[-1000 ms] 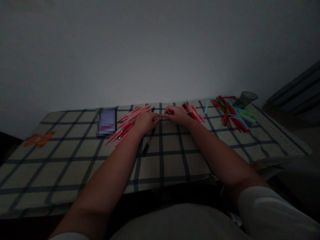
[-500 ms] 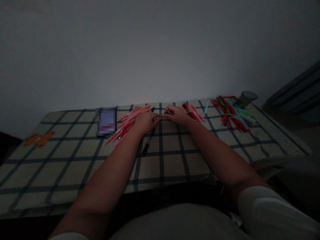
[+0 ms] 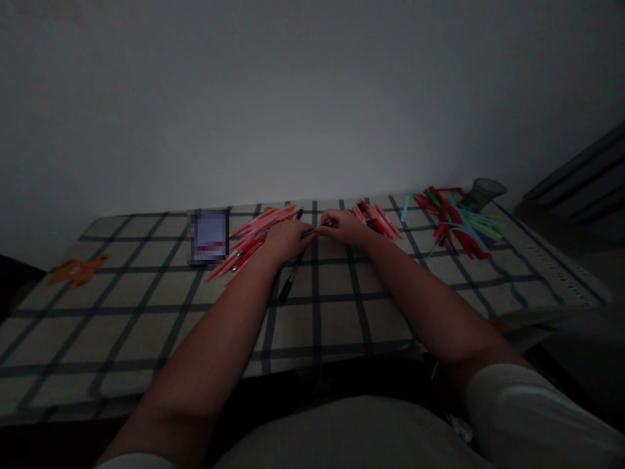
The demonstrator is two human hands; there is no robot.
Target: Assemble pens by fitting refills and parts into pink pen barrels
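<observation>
Close together above the middle of the table, both my hands grip a slim dark pen (image 3: pixel 309 232). My left hand (image 3: pixel 288 240) is closed on one end of it. Pinched fingers of my right hand (image 3: pixel 346 226) hold the other end; the fingers hide much of the pen. Beneath my left hand a black pen (image 3: pixel 286 290) lies on the cloth, partly covered. A pile of pink and red pens (image 3: pixel 251 229) spreads beside and behind my left wrist. Just past my right hand is a smaller group of pink, red and black pens (image 3: pixel 385 220).
A blue-checked tablecloth (image 3: pixel 336 326) covers the table, which stands against a wall. At the left are a blurred-out rectangular item (image 3: pixel 211 236) and an orange patch (image 3: pixel 78 270). On the right lie colourful strips (image 3: pixel 454 225), a light-blue strip (image 3: pixel 405 208) and a dark cup (image 3: pixel 483 191).
The pen between my hands has shifted slightly and less of it shows by my left fingers. Both hands stay in almost the same place.
</observation>
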